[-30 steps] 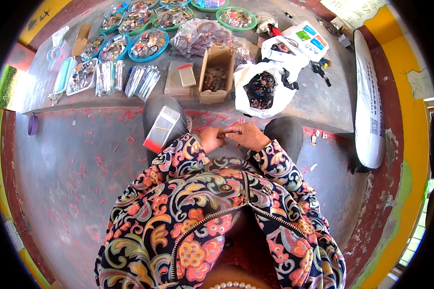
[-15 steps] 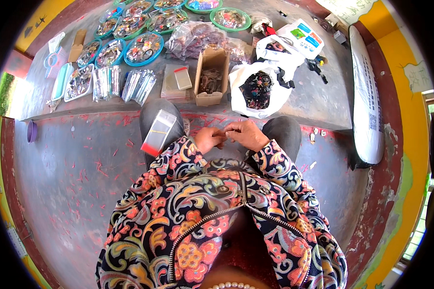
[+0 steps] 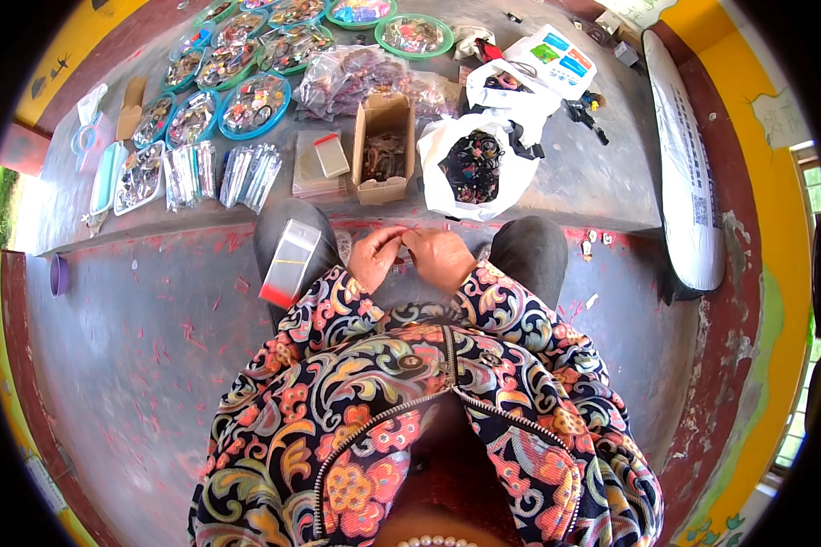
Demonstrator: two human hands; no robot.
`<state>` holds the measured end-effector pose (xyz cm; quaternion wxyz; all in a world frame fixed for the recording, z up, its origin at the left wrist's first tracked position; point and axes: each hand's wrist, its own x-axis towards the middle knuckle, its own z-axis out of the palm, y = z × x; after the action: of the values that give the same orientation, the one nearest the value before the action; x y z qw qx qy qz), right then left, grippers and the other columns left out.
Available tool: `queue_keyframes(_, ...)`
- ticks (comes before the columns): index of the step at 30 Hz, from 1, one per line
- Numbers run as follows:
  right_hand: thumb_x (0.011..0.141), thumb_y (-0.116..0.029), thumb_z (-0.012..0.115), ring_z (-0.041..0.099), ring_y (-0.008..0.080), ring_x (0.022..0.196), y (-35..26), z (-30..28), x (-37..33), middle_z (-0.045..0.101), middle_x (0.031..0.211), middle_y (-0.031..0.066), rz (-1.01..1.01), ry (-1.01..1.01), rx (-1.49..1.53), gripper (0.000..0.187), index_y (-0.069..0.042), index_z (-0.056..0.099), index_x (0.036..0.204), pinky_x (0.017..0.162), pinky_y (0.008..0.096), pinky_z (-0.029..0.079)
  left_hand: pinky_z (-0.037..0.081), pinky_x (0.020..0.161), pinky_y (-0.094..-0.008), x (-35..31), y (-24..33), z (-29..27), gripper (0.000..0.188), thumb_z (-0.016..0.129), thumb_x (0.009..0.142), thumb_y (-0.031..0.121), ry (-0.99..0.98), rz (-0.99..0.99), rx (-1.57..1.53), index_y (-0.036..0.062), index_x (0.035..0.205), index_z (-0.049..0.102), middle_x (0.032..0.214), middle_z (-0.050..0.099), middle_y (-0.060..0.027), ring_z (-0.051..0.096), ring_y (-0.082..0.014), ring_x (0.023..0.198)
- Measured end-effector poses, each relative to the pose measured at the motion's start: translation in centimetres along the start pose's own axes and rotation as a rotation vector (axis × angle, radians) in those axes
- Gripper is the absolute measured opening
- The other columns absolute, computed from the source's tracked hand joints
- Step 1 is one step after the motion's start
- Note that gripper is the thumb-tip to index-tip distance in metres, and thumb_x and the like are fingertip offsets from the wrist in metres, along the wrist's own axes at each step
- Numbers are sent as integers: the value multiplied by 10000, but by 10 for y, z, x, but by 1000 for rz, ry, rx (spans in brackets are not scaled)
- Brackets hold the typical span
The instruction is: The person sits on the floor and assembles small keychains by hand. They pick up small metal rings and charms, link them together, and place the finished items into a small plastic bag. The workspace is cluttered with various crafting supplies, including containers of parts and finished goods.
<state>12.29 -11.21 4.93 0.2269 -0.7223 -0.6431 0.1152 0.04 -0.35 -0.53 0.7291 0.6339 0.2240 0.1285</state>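
Observation:
Over my lap, my left hand [image 3: 372,261] and my right hand [image 3: 440,259] meet at the fingertips. Both have their fingers bent and pinched together; what is between them is too small or hidden to make out. On my left thigh lies a flat pack of clear plastic sleeves [image 3: 294,259] with a red end and a thin yellow band around it. Just beyond my hands, an open cardboard box [image 3: 381,191] holds brownish items. To its right stands an open white plastic bag [image 3: 520,188] filled with dark, mixed-colour small pieces, perhaps hair ties.
Along the raised concrete ledge [image 3: 602,196] are bundles of wrapped pens [image 3: 251,175], a stack of clear sleeves [image 3: 319,180], a white tray [image 3: 121,208] of trinkets and several round trays. A long white sack [image 3: 686,173] leans at right. A purple cup [image 3: 58,275] stands at far left.
The view has shifted slightly, moving the ledge items left. My right hand has turned from lying over the left fingers to meeting them tip to tip.

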Motion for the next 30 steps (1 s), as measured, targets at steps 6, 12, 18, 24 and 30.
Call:
queue_keyframes(6, 737, -84, 478, 565, 337, 652, -4, 1, 2, 560, 717, 186, -101, -29, -66, 221, -9, 401, 929, 539, 401, 456, 461, 758, -273, -2, 3, 4, 240, 438, 879, 161, 80, -130, -358, -8, 1032, 514, 947, 577, -76, 576, -166, 827)
queue_keyframes(12, 761, -81, 441, 559, 321, 623, -12, -8, 7, 537, 673, 162, -222, 14, -29, 148, -16, 394, 886, 512, 392, 450, 434, 599, -204, -2, 20, 7, 212, 465, 850, 156, 151, -249, -401, 6, 953, 574, 846, 608, -51, 563, -106, 695)
queue_keyframes(18, 743, -89, 459, 556, 303, 606, -13, -8, 5, 526, 678, 149, -276, -18, -106, 142, -29, 401, 858, 510, 377, 452, 398, 509, -179, 0, 11, 3, 194, 481, 808, 116, 212, -294, -345, -8, 897, 600, 801, 614, -47, 536, -83, 614)
queue_keyframes(24, 717, -79, 482, 555, 307, 628, -6, -5, 3, 536, 716, 131, -302, 29, 0, 139, -41, 438, 844, 549, 383, 455, 397, 477, -188, 0, 18, 5, 188, 499, 801, 115, 209, -358, -258, -19, 880, 603, 812, 614, -60, 534, -89, 596)
queue_keyframes(30, 693, -59, 500, 566, 296, 734, 35, -17, 19, 569, 782, 127, -20, 290, 164, 144, -68, 558, 825, 634, 372, 461, 408, 582, -189, 2, -5, 8, 178, 531, 783, 111, 319, -337, -201, -14, 866, 627, 750, 606, -32, 536, -80, 642)
